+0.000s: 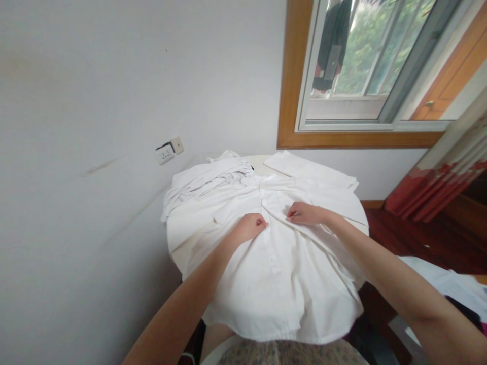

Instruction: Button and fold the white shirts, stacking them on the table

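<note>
A white shirt [266, 284] lies spread over a round cream table [178, 228], its lower hem hanging over the near edge. Down its middle runs the front placket. My left hand [251, 226] is closed in a pinch on the shirt just left of that placket. To the right, my right hand [302, 213] pinches the cloth of the same shirt, raising a fold that runs toward the near right. The fingertips of both hands are partly hidden by the hands themselves.
A crumpled pile of white clothes [209, 177] sits at the table's back left. Behind stand a white wall with a socket [165, 154] and a wood-framed window [287, 76]. A red and cream curtain [429, 177] hangs right. More white cloth [449, 279] lies at lower right.
</note>
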`<state>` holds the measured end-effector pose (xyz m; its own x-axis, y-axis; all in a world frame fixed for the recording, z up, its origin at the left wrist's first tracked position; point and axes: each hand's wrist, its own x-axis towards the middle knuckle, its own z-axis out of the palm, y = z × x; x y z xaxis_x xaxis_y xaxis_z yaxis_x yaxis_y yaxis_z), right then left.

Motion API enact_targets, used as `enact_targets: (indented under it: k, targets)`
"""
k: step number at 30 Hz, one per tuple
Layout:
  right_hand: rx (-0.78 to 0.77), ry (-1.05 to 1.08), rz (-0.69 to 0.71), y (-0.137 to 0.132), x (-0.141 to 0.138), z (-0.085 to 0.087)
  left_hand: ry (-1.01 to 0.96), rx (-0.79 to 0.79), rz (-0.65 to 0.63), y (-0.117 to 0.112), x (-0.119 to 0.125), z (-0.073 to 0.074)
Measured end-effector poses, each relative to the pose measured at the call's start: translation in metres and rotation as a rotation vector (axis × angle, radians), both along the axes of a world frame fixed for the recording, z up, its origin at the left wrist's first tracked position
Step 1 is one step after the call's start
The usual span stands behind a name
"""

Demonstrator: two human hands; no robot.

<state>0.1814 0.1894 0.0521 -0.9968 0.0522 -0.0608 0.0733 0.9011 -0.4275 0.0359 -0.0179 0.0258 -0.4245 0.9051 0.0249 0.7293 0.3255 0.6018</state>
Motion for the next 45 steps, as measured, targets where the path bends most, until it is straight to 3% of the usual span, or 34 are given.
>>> enact_targets:
  k: [6,13,21,24,29,35,40,45]
  targets:
    - [-0.074,0.002,-0.026,-0.003,0.003,0.009,-0.091,-0.033,-0.068,-0.003,0.003,0.006]
    - [-0.352,-0.031,-0.022,-0.021,-0.005,0.019,0.093,-0.021,-0.098,-0.001,0.005,0.002]
    - [-0.736,0.015,-0.22,-0.057,-0.007,-0.005,0.069,-0.038,-0.045,-0.005,0.006,-0.001]
    - [-0.739,0.088,-0.288,-0.07,-0.006,-0.018,0.039,-0.023,-0.082,-0.006,0.004,-0.003]
    - [-0.756,0.165,-0.275,-0.074,-0.004,-0.034,-0.028,-0.016,-0.074,-0.008,0.005,-0.005]
    - [-0.752,0.17,-0.268,-0.075,-0.002,-0.033,-0.143,0.03,-0.031,-0.008,0.008,-0.004]
    - [-0.821,0.213,-0.287,-0.077,-0.001,-0.027,-0.455,-0.064,0.022,-0.007,0.012,0.001]
    - [-0.777,0.186,-0.254,-0.078,-0.004,-0.036,-0.751,-0.082,0.014,-0.01,0.007,-0.001]
